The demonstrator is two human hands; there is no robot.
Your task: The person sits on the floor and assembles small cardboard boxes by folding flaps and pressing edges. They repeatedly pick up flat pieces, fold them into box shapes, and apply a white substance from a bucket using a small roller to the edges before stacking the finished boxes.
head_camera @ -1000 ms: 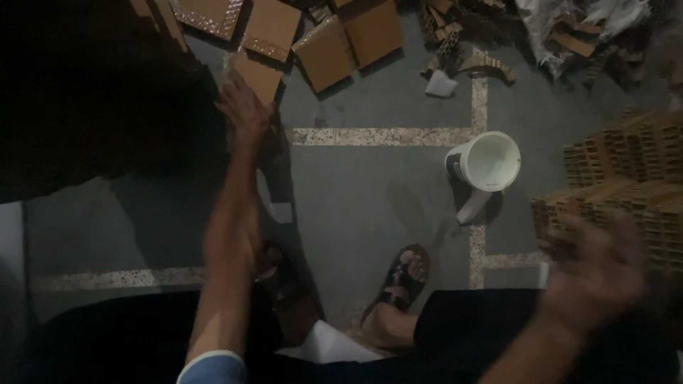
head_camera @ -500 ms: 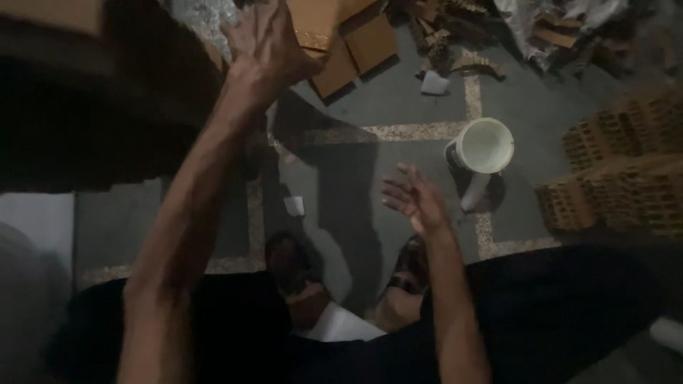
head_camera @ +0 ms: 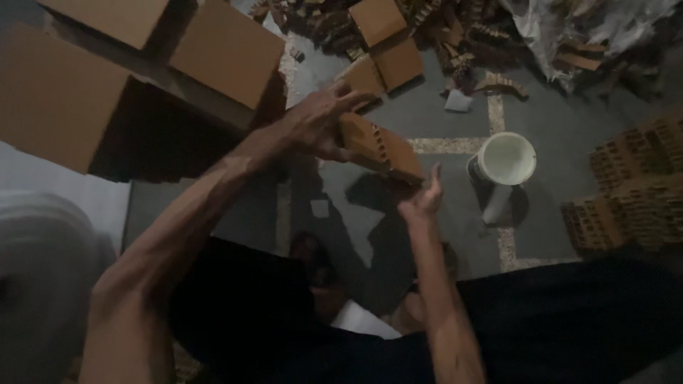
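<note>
Both hands on one brown cardboard piece, held above the floor.

Big open cardboard boxes (head_camera: 92,92) far left; stacked brown trays (head_camera: 626,185) right; white bucket (head_camera: 506,159) on floor right of the hands. Cardboard piece (head_camera: 377,148) mid-scene, tilted. Left hand (head_camera: 316,124) grip closed round its far-left end; right hand (head_camera: 425,199) flat, fingers straight, touching its near-right end.

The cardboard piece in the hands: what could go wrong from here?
The cardboard piece is held only at its ends, left hand on top, right hand below with open fingers, so it may slip. The cup stands on the floor just beside it; a drop or swing could tip it.
</note>
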